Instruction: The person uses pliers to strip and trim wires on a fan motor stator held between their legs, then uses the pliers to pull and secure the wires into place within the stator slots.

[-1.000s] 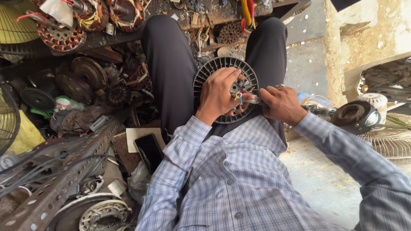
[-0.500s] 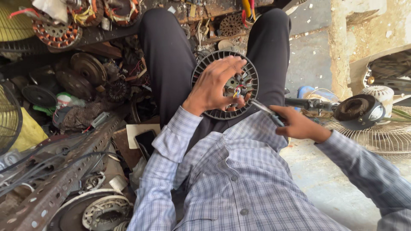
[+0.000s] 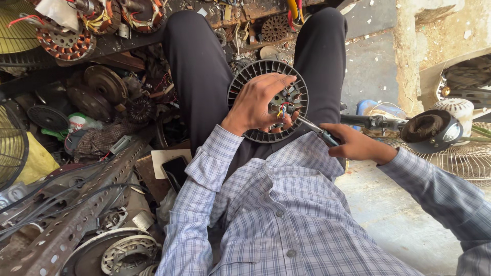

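A round black fan motor housing (image 3: 251, 76) with a finned rim rests on my lap between my dark-trousered legs. My left hand (image 3: 260, 102) grips it from the front, fingers over its centre where coloured wires (image 3: 281, 110) show. My right hand (image 3: 354, 143) holds a screwdriver (image 3: 313, 128) whose metal shaft points up-left into the housing's middle.
Heaps of fan stators and rotors (image 3: 66, 43) lie at the left, with a slotted steel angle bar (image 3: 76, 220) and a dark phone (image 3: 176, 168) on paper. A fan head (image 3: 429, 130) and wire fan guard (image 3: 460, 158) stand at the right on the concrete floor.
My right hand has pulled away from the housing toward the lower right, now holding the screwdriver at its handle. My left hand stays on the housing.
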